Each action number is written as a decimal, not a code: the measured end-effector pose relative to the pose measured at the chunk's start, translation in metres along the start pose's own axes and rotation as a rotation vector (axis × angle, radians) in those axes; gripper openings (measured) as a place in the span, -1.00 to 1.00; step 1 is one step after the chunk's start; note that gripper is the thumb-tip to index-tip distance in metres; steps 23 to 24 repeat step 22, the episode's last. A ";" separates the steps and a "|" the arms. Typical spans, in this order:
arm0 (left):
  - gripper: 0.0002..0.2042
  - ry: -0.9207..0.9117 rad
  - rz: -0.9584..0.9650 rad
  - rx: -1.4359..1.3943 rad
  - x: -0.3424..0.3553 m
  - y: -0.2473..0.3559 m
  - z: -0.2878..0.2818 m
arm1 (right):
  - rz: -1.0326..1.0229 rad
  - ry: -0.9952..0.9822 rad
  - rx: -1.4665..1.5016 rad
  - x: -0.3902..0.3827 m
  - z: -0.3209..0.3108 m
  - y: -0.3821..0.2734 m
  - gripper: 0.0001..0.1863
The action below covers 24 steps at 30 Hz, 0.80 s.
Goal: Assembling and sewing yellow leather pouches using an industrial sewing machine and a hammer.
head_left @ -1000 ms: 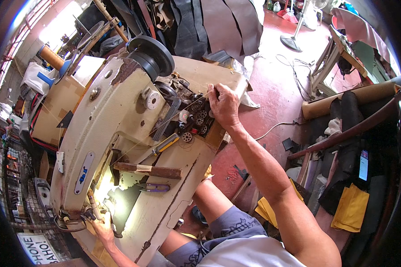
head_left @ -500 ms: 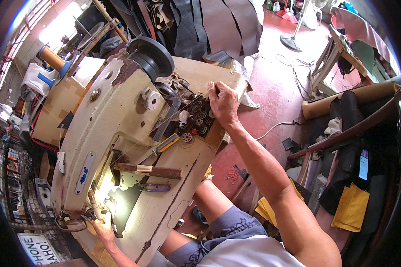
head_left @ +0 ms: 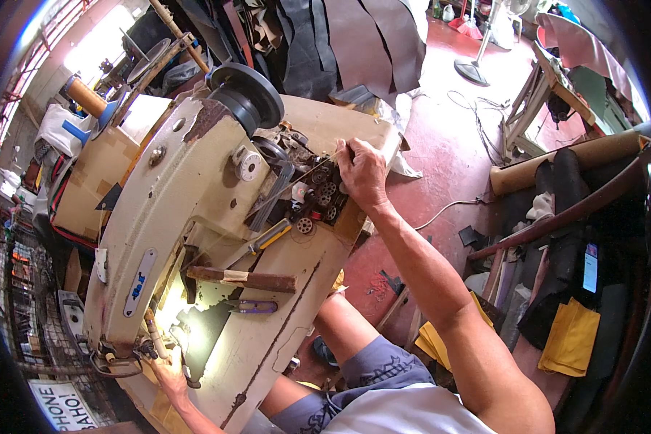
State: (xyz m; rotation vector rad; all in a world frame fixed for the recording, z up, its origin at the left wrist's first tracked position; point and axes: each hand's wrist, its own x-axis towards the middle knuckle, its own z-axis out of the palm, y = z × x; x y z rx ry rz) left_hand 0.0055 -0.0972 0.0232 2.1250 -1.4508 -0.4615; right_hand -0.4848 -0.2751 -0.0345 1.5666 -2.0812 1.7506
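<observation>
1. Cluster of small dark round bobbins: sits on the worn cream sewing-machine table, just right of the machine's handwheel end; my right hand rests on its edge.
2. Needle end of the cream industrial sewing machine: near the table's lower left corner, lamp-lit; my left hand is touching just below it.

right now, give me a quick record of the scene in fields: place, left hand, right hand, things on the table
place: worn cream industrial sewing machine on a beige wooden table, red floor around
left hand: left hand at the needle end of the machine, by dark material
right hand: right hand on a cluster of small dark bobbins, pinching something thin
on table: wooden-handled hammer, purple-handled thread snips, yellow-handled screwdriver
behind: black handwheel
</observation>
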 end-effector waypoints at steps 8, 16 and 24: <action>-0.89 0.028 0.070 -0.126 0.003 -0.014 0.006 | -0.019 0.014 -0.013 0.000 0.002 0.001 -0.70; -0.88 0.034 0.107 -0.106 0.006 -0.021 0.006 | 0.027 0.009 -0.012 0.001 0.002 0.000 -0.71; -0.85 -0.037 0.052 -0.088 0.010 -0.030 0.001 | -0.018 0.020 -0.004 0.000 0.002 0.002 -0.72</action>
